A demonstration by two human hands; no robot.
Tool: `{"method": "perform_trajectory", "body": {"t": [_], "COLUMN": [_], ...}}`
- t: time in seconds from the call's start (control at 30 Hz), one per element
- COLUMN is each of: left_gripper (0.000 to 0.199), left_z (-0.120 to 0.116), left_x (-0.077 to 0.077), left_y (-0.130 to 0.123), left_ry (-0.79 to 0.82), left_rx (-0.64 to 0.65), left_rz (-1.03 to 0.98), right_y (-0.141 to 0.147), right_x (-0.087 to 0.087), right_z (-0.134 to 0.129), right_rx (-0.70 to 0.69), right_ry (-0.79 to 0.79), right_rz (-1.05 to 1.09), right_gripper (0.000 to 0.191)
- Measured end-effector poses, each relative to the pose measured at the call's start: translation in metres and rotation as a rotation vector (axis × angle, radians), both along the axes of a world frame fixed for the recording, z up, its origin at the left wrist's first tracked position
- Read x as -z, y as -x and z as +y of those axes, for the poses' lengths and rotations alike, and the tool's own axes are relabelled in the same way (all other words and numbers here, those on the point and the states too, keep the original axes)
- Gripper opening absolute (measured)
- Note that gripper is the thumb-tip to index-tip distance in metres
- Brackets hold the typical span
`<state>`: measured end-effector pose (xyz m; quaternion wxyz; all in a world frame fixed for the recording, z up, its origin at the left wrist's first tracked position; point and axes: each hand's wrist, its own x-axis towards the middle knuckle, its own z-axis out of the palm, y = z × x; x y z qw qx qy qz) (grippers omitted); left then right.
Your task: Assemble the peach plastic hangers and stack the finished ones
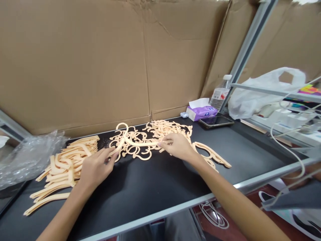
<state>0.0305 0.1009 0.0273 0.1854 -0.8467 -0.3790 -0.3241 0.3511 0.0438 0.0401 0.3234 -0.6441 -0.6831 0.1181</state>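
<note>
Left hand (96, 165), right hand (178, 146): fingers (170, 137) clamped on a hanger (141, 144)! Hooks (142, 158) lie below, between the fingers, seemingly loose.

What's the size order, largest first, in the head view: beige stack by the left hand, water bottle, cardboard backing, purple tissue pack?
1. Cardboard backing
2. Beige stack by the left hand; nearness enlarges it somewhat
3. Purple tissue pack and water bottle: too alike to rank
</note>
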Motion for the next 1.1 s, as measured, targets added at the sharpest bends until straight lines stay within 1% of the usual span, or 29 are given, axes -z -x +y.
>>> {"method": "perform_trajectory", "body": {"t": [0.1, 0.17, 0.3, 0.4, 0.47, 0.53, 0.6, 0.7, 0.77, 0.83, 0.87, 0.9, 0.97, 1.0, 1.03, 1.1], "left_gripper": [0.021, 0.027, 0.033, 0.034, 0.031, 0.027, 0.023, 0.018, 0.018, 0.019, 0.019, 0.020, 0.021, 0.022, 0.022, 0.022], "left_z": [-0.001, -0.001, -0.002, -0.005, -0.009, -0.018, -0.032, -0.062, -0.082, -0.098, -0.104, -0.108, -0.112, -0.112, -0.111, -0.106], "left_x": [0.003, 0.004, 0.004, 0.002, -0.002, -0.006, -0.008, -0.007, -0.002, 0.005, 0.008, 0.012, 0.018, 0.020, 0.020, 0.019], "left_y": [0.001, -0.001, -0.004, -0.008, -0.010, -0.007, 0.006, 0.044, 0.076, 0.106, 0.117, 0.127, 0.135, 0.134, 0.130, 0.113], "left_ry": [0.014, 0.080, 0.244, 0.327, 0.338, 0.301, 0.247, 0.160, 0.117, 0.132, 0.139, 0.135, 0.135, 0.143, 0.141, 0.138], "left_rx": [0.041, 0.040, -0.008, -0.027, -0.008, 0.034, 0.063, 0.020, -0.075, -0.190, -0.241, -0.255, -0.258, -0.249, -0.231, -0.167], "left_rz": [-0.031, -0.001, 0.107, 0.177, 0.150, 0.053, -0.044, -0.123, -0.150, -0.150, -0.139, -0.127, -0.102, -0.099, -0.099, -0.097], "right_y": [0.003, 0.004, 0.001, -0.003, -0.006, -0.007, -0.007, -0.005, -0.003, -0.001, -0.001, -0.001, 0.000, 0.000, 0.001, 0.000], "right_x": [0.003, 0.005, 0.006, 0.007, 0.009, 0.011, 0.013, 0.016, 0.017, 0.017, 0.017, 0.016, 0.014, 0.013, 0.011, 0.008], "right_z": [0.000, 0.001, 0.002, 0.002, 0.002, 0.002, 0.003, 0.003, 0.002, 0.002, 0.002, 0.002, 0.002, 0.002, 0.003, 0.003], "right_rx": [-0.007, 0.004, -0.008, -0.043, -0.062, -0.076, -0.097, -0.136, -0.156, -0.163, -0.159, -0.150, -0.114, -0.090, -0.061, 0.007], "right_ry": [0.089, 0.095, 0.047, 0.018, -0.042, -0.114, -0.138, -0.128, -0.133, -0.137, -0.132, -0.124, -0.097, -0.080, -0.063, -0.031], "right_rz": [-0.090, -0.138, -0.169, -0.185, -0.225, -0.269, -0.295, -0.309, -0.312, -0.304, -0.298, -0.291, -0.279, -0.282, -0.287, -0.308], "right_gripper": [0.023, 0.021, 0.019, 0.015, 0.013, 0.014, 0.015, 0.016, 0.017, 0.017, 0.017, 0.017, 0.017, 0.019, 0.020, 0.023]}}
